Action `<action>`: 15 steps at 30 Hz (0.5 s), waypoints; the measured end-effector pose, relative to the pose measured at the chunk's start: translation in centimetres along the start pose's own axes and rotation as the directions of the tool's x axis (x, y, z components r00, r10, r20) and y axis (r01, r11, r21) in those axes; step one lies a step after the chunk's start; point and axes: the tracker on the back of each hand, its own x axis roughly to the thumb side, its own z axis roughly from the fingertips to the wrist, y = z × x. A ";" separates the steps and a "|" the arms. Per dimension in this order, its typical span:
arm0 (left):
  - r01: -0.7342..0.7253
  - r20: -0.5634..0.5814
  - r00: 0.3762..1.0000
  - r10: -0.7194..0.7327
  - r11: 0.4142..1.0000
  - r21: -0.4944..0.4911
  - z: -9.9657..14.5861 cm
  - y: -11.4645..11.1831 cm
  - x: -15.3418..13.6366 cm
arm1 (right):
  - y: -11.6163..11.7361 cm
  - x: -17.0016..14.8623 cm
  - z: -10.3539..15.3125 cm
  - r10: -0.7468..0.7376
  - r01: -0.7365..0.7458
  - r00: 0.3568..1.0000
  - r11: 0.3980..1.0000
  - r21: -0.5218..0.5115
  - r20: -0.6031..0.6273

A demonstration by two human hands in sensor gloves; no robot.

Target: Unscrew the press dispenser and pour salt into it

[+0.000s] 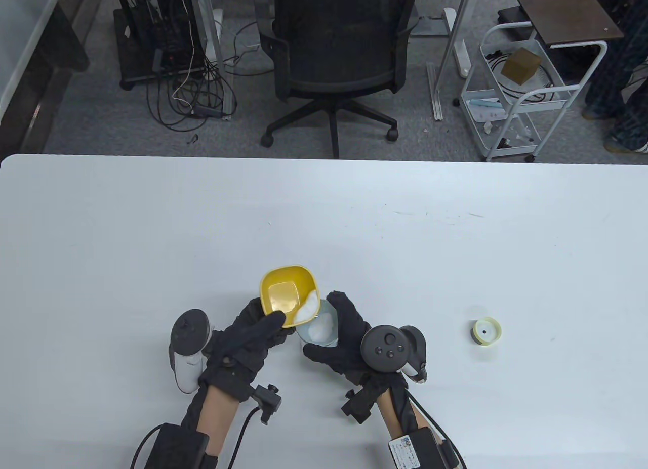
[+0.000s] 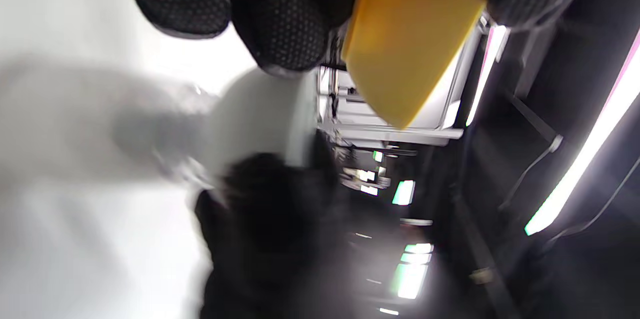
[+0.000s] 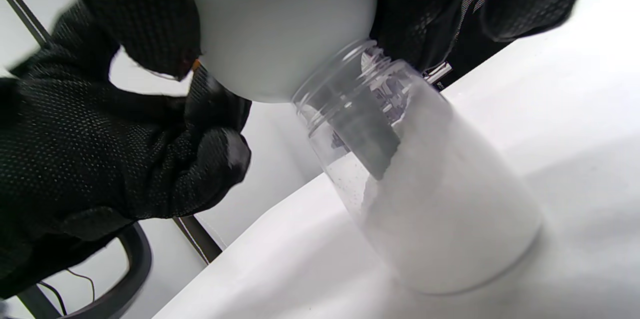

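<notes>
Salt (image 1: 307,311) sits heaped in the low corner of the yellow bowl (image 1: 287,293), which the left hand (image 1: 248,340) pinches by its near rim, thumb inside, tipping it toward 4 o'clock over the open mouth of the clear dispenser jar (image 1: 319,329). Right hand (image 1: 344,345) wraps the jar, fingers curled round its far side, the jar standing on the white table (image 1: 152,236) partly filled with white grains. Unscrewed press cap (image 1: 487,331) lies well apart at 3 o'clock.
</notes>
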 end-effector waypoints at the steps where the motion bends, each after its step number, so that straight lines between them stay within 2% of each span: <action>1: -0.172 -0.020 0.985 0.171 0.983 -0.064 -0.2 0.7 -0.7 | 0.0 0.0 0.0 0.000 0.000 1.000 1.000 0.000 0.000; 2: -0.299 -0.047 0.954 0.295 0.949 -0.102 -0.3 1.4 -1.3 | 0.0 0.0 0.0 0.000 0.000 1.000 1.000 -0.001 -0.001; 3: -0.326 -0.048 0.945 0.323 0.940 -0.097 -0.3 1.9 -1.5 | 0.0 0.0 0.0 0.000 0.000 1.000 1.000 -0.001 -0.001; 7: -0.242 -0.027 0.970 0.243 0.970 0.032 0.2 4.2 -1.9 | 0.0 0.0 0.0 0.002 -0.002 1.000 1.000 -0.001 -0.001; 10: -0.284 -0.027 0.958 0.285 0.958 0.022 0.3 4.7 -1.8 | 0.0 0.0 0.0 0.003 -0.003 1.000 1.000 -0.001 -0.002; 15: -0.155 -0.052 0.985 0.164 0.978 0.143 0.5 5.6 -1.4 | 0.0 0.1 0.0 0.012 -0.012 1.000 1.000 -0.002 -0.003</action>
